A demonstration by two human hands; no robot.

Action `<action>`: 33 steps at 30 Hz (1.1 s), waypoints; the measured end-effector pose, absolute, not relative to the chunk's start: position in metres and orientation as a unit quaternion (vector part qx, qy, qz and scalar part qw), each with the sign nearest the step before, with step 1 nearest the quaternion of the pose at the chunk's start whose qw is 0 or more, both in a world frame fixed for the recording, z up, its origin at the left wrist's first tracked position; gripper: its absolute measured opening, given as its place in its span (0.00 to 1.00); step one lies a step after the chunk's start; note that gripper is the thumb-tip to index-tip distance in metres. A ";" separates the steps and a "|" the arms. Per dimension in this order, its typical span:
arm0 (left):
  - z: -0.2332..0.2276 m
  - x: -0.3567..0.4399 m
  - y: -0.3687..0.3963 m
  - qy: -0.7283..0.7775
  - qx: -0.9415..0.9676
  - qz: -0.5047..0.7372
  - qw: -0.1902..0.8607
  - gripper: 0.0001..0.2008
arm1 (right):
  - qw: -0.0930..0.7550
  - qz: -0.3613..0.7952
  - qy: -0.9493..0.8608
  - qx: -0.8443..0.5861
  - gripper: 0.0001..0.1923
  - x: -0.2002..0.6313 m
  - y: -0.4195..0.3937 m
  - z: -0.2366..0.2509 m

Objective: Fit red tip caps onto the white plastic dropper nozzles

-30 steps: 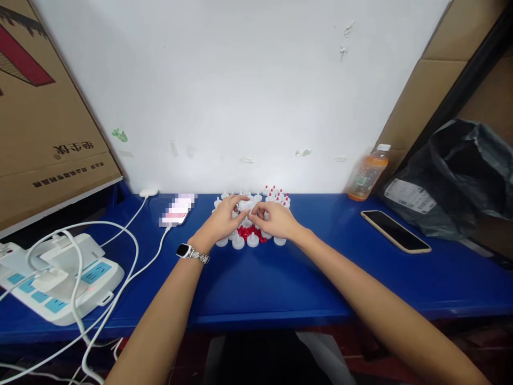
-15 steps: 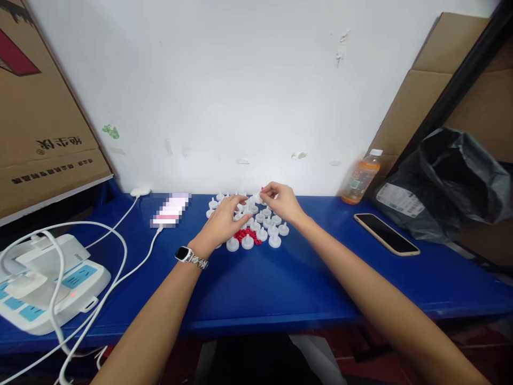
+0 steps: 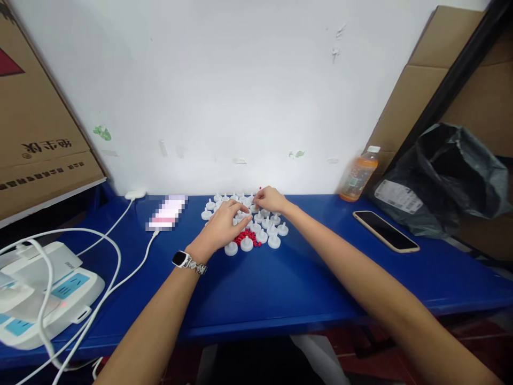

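Observation:
White caps with pointed nozzles (image 3: 274,241) stand in a cluster on the blue table, most with the nozzle up. A pile of small red pieces (image 3: 241,239) lies among them toward the front. My left hand (image 3: 220,223) hovers over or rests on the left part of the cluster, thumb and fingers apart. It hides several caps. At the cluster's back right, my right hand (image 3: 271,200) has its fingertips pinched together. What sits in that pinch is too small and covered to name. A red tip (image 3: 260,188) shows just behind the right hand.
A power strip (image 3: 80,289) with white cables and a charging phone (image 3: 166,214) are at left. To the right are another phone (image 3: 385,231), an orange drink bottle (image 3: 359,175) and a grey plastic bag (image 3: 436,176). A white wall (image 3: 240,96) rises behind the table (image 3: 276,289).
My right hand has shifted slightly left and closer to the caps. My left hand stays over the cluster with its fingers apart. The whole view has moved a little.

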State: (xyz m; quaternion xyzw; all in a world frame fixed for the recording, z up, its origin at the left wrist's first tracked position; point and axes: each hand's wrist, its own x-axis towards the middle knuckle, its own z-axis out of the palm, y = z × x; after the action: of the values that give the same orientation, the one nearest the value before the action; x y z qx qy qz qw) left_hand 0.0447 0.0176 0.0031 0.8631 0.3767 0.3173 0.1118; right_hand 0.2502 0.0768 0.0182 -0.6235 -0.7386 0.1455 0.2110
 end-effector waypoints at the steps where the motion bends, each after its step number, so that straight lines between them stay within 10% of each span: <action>1: 0.003 0.045 0.017 0.376 0.863 0.318 0.112 0.14 | 0.221 0.152 -0.736 -0.622 0.12 0.254 0.077 0.019; 11: 0.011 0.059 0.017 0.355 0.869 0.324 0.118 0.13 | 0.272 0.019 -0.670 -0.691 0.11 0.307 0.042 0.014; 23: 0.016 0.080 0.018 0.334 0.866 0.364 0.078 0.22 | 0.515 0.275 -0.676 -0.450 0.10 0.276 0.012 0.018; 33: 0.010 0.048 0.017 0.316 0.872 0.365 0.081 0.19 | 0.420 0.149 -0.768 -0.459 0.16 0.223 -0.003 0.026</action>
State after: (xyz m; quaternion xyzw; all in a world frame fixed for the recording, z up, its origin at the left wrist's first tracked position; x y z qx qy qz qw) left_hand 0.0477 0.0173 0.0102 0.8722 0.3160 0.3646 0.0808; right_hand 0.2233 -0.0028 0.0259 -0.4594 -0.7682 0.1494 0.4200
